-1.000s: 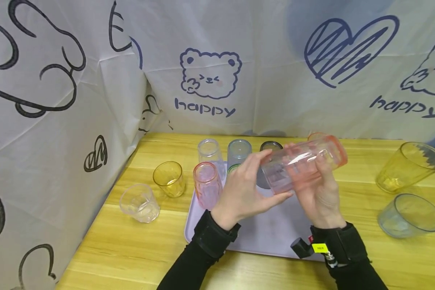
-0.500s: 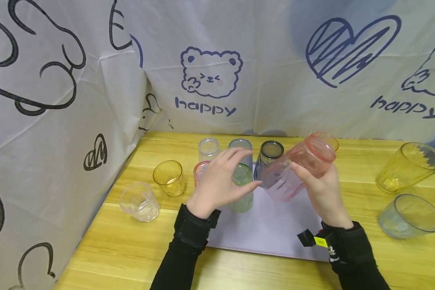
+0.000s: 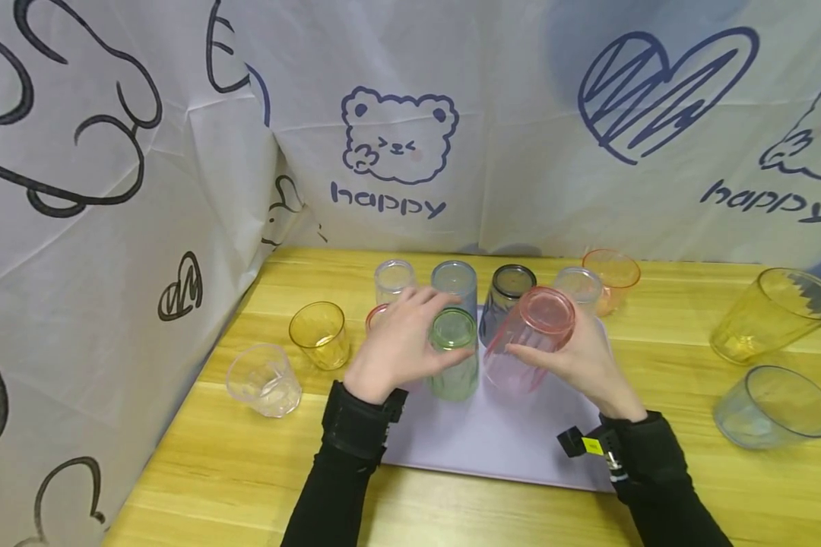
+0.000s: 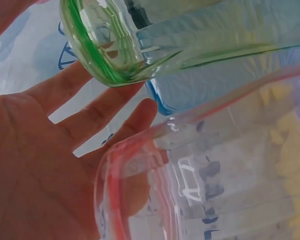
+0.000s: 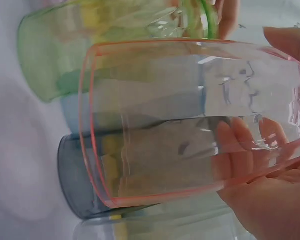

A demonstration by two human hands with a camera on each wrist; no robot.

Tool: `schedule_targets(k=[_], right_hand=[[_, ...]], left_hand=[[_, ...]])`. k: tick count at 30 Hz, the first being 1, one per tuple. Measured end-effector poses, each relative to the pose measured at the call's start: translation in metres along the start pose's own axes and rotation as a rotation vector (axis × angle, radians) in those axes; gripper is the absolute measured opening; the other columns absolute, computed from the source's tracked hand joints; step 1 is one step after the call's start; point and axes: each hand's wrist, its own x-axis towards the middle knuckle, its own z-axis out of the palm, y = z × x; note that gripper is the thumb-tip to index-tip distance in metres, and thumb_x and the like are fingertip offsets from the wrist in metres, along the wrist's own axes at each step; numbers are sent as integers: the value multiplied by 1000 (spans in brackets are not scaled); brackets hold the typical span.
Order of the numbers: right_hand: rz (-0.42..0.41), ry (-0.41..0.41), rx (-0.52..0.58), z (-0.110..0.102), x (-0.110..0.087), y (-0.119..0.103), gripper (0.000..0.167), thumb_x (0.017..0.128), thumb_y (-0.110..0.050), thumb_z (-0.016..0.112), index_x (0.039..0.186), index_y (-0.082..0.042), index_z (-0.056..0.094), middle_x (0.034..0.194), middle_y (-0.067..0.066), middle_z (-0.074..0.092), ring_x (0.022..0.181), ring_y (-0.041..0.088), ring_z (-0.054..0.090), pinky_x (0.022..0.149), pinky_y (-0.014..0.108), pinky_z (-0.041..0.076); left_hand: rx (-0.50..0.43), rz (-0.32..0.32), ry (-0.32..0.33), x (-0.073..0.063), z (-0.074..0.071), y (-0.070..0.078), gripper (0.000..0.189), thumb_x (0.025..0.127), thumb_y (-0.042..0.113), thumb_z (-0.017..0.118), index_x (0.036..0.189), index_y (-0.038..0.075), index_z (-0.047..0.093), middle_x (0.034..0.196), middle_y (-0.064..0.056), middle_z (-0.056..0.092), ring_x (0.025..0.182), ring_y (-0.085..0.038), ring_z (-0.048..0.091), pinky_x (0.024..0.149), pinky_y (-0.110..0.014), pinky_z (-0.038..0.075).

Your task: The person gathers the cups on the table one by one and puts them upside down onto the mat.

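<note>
My right hand (image 3: pixel 591 361) grips a pink drinking glass (image 3: pixel 530 346), turned bottom up and slightly tilted, above the lilac tray (image 3: pixel 499 452). Its open rim (image 5: pixel 87 125) points down toward the tray in the right wrist view. My left hand (image 3: pixel 397 346) is spread beside an upside-down green glass (image 3: pixel 454 368), thumb in front and fingers behind its base. In the left wrist view those fingers look extended, overlapping the green base (image 4: pixel 97 55). Behind stand upturned blue (image 3: pixel 454 277), dark grey (image 3: pixel 502 304) and clear (image 3: pixel 578 282) glasses. A red-rimmed glass (image 3: pixel 375 314) is mostly hidden by my left hand.
Another clear upturned glass (image 3: pixel 393 275) is at the tray's back left. Upright on the wooden table are an amber glass (image 3: pixel 319 342) and a clear one (image 3: pixel 270 387) at left, an orange one (image 3: pixel 612 273) behind, and yellow (image 3: pixel 759 327) and grey-blue (image 3: pixel 759 418) ones at right. A printed cloth (image 3: pixel 520 152) hangs behind.
The pink glass went from nearly sideways between both hands to nearly upright, bottom up, lower over the tray in my right hand. My left hand left it and moved left to the green glass.
</note>
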Motion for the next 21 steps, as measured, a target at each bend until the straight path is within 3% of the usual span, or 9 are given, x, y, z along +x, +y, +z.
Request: schedule_targets(k=[5, 8, 13, 21], right_hand=[[9, -35, -50, 5, 3, 7, 70, 73, -9, 89, 133, -5, 54, 121, 11, 67, 104, 0, 62, 91, 19, 53], [8, -53, -98, 8, 3, 11, 72, 72, -11, 90, 134, -4, 53, 123, 14, 67, 106, 8, 63, 93, 27, 55], [-25, -70, -159, 13, 4, 17, 77, 68, -13, 93, 134, -3, 54, 124, 16, 67, 109, 26, 66, 93, 40, 56], [-55, -94, -177, 20, 5, 25, 81, 63, -15, 96, 131, -2, 54, 120, 17, 68, 107, 33, 66, 91, 48, 55]], left_hand=[[27, -8, -20, 1, 1, -2, 66, 80, 50, 82, 134, 19, 62, 133, -4, 65, 131, -28, 54, 107, -47, 50], [36, -6, -24, 1, 2, -2, 64, 80, 49, 82, 133, 19, 63, 131, -4, 66, 128, -27, 56, 106, -45, 51], [34, -8, -30, 1, 2, -2, 65, 80, 49, 82, 134, 19, 62, 130, -4, 66, 124, -26, 58, 104, -44, 51], [20, -10, -38, 1, 1, -3, 64, 80, 48, 83, 133, 19, 62, 130, -4, 67, 121, -26, 59, 102, -44, 52]])
